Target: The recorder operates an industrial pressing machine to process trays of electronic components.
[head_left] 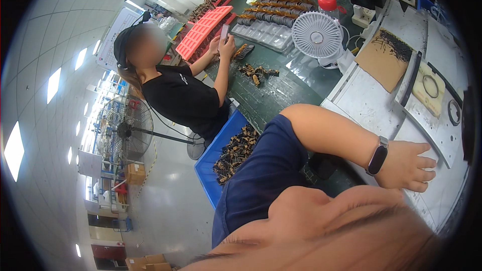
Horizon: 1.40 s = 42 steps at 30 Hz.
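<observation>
My left hand [407, 166] rests palm down on a pale, smudged work surface [366, 105], fingers spread and holding nothing. A dark-screened wristband circles that wrist, and a navy sleeve covers the upper arm. Just past the fingertips is a curved metal strip [427, 128]. Near it are a cream block with a ring [430, 86] on it and a dark ring [454, 112]. A brown cardboard sheet [376, 65] bears a heap of thin dark pieces [394, 45]. My right hand does not show.
A white desk fan [316, 35] stands on the green table [271, 100], near rows of dark stacked parts [273, 12]. A seated co-worker [181, 95] in black holds a phone [224, 34]. A blue bin [206, 163] contains small black-and-tan parts. Behind stands a large floor fan [124, 129].
</observation>
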Tool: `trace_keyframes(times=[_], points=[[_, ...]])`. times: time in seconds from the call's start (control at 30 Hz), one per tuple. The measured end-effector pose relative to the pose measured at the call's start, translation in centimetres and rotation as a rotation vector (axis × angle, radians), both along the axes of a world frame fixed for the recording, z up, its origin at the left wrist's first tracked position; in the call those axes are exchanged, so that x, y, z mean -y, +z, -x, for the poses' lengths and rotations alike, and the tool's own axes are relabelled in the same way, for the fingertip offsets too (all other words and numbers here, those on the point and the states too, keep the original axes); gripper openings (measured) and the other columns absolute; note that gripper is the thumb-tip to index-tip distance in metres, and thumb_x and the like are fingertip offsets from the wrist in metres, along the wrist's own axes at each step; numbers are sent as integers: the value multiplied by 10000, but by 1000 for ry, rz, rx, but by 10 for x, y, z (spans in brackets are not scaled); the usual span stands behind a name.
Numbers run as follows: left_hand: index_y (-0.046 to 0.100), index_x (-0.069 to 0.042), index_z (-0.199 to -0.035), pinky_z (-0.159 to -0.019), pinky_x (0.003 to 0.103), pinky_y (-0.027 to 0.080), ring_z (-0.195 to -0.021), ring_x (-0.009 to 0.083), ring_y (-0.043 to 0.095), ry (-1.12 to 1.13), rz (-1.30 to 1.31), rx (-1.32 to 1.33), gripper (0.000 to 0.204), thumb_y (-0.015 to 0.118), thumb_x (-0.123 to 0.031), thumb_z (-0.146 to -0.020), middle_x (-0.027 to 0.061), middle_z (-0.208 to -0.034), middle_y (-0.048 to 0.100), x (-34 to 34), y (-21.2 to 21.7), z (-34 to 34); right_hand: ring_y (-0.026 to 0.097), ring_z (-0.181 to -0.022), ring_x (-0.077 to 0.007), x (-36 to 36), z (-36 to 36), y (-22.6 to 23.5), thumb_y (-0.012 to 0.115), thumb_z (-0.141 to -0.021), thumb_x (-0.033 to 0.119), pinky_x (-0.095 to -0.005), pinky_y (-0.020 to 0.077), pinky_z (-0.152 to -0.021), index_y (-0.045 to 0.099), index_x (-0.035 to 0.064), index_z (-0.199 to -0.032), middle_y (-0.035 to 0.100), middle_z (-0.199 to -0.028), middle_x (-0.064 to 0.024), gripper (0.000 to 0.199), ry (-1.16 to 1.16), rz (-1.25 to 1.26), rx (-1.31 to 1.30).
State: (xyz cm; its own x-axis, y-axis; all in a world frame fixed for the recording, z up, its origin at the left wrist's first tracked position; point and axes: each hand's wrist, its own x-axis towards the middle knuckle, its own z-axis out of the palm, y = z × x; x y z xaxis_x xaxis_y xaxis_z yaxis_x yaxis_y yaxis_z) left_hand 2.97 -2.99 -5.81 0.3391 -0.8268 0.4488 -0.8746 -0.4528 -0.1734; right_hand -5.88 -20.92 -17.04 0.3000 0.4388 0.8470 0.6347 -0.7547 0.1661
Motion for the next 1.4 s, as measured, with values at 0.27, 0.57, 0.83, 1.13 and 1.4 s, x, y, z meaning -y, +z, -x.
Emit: trace_keyframes(times=[0.27,0.57,0.83,1.13,1.4], points=[[572,-132,-1215,-1026,573,314,-1278,321,448,3,-16,13,557,551,-542,-838,109,-1315,540,0,0,0,501,-1197,-278,3,-2,-4,696,-791,337,-403,225,-1072,609,187,-1181,558,-1242,-99,427,6,-4,19],[577,-141,-1206,-1039,547,321,-1291,310,435,-3,-15,-8,482,577,-440,-828,105,-1323,534,-1,1,0,465,-1232,-286,5,3,-4,686,-801,355,-417,210,-1081,589,184,-1228,543,-1301,-135,470,-9,31,-15],[584,-135,-1196,-1031,557,320,-1292,313,437,-15,-9,-10,487,579,-448,-823,109,-1321,536,1,1,0,462,-1215,-273,0,6,-7,662,-818,384,-427,238,-1059,601,193,-1229,526,-1309,-119,458,-41,-22,2],[577,-116,-1213,-1029,575,313,-1286,322,444,-32,38,-55,562,563,-522,-825,122,-1320,539,1,-6,-2,458,-1196,-258,-4,12,-16,634,-837,416,-438,269,-1035,615,203,-1232,507,-1318,-102,449,-83,-49,-17],[588,-98,-1200,-1012,584,323,-1276,334,452,-60,53,-57,607,509,-585,-846,139,-1327,537,1,-3,-1,435,-1250,-286,2,10,0,667,-816,374,-430,220,-1066,592,177,-1243,527,-1322,-129,477,-46,1,-58]])
